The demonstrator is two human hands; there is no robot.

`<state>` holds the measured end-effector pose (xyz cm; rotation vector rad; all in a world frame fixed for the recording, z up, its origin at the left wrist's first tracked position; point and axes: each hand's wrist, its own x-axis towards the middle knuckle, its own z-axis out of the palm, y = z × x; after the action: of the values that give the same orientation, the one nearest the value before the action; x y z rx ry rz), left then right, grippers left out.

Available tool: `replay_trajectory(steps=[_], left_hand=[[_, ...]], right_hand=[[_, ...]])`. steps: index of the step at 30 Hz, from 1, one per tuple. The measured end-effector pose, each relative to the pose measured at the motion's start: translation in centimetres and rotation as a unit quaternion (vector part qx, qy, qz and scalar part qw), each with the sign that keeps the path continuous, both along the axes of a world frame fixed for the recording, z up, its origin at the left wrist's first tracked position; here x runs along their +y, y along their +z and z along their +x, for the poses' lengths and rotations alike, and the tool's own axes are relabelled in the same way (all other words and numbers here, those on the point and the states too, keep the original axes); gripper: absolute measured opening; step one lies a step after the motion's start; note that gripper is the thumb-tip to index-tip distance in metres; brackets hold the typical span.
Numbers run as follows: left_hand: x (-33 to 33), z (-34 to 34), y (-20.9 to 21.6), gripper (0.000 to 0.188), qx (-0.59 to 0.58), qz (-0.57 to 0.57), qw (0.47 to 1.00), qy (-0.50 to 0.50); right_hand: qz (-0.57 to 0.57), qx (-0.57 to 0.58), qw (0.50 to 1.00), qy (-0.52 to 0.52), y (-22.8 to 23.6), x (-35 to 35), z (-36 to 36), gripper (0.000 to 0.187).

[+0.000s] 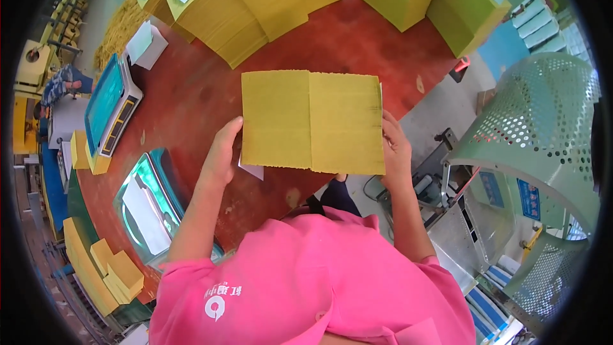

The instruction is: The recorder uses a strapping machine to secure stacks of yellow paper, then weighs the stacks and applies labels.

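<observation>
A block of rough yellow paper (276, 121) is held level over the red table, in front of my pink shirt. A seam runs down its middle, and its far and near edges are ragged. My left hand (223, 150) grips the left edge, with the thumb showing alongside. On the right edge, my right hand (396, 147) has its fingers curled against the side. The undersides of both hands' grips are hidden. A corner of white paper (253, 170) peeks out beneath the block near my left hand.
Tall yellow paper stacks (268, 0) line the far side of the red table (191, 83). To the left are a scale (118, 108), a teal-rimmed tray with white paper (147, 207) and small yellow blocks (121, 275). A green perforated machine guard (530, 121) stands at right.
</observation>
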<state>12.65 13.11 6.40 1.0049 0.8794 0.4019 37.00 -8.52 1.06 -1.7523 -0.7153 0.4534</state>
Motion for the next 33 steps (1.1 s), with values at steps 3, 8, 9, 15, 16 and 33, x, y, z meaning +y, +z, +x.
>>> replay_trajectory(steps=[3,8,9,15,16,33], left_hand=[[0.2,-0.2,0.4,0.034,0.01,0.014,1.0,0.009],[0.3,-0.4,-1.1,0.035,0.018,0.025,0.999,-0.039],[0.0,-0.5,-0.9,0.035,0.021,0.029,0.999,-0.03],[-0.5,-0.7,-0.5,0.038,-0.009,0.022,0.999,-0.042],[-0.4,-1.0,0.0,0.041,-0.035,0.02,0.997,-0.068],[0.7,-4.2,-1.1,0.093,-0.067,-0.004,0.987,-0.146]], right_hand=[[0.028,0.127,0.99,0.046,0.3,0.1,0.4,0.028],[0.032,0.201,0.979,0.0,2.7,-0.4,0.2,0.036],[0.035,0.203,0.979,0.009,3.3,-0.2,0.0,0.036],[0.063,0.143,0.987,0.023,2.9,-0.4,0.1,0.047],[0.053,0.159,0.985,0.032,2.6,-0.1,0.0,0.047],[0.051,0.241,0.969,0.012,3.9,0.3,-0.1,0.043]])
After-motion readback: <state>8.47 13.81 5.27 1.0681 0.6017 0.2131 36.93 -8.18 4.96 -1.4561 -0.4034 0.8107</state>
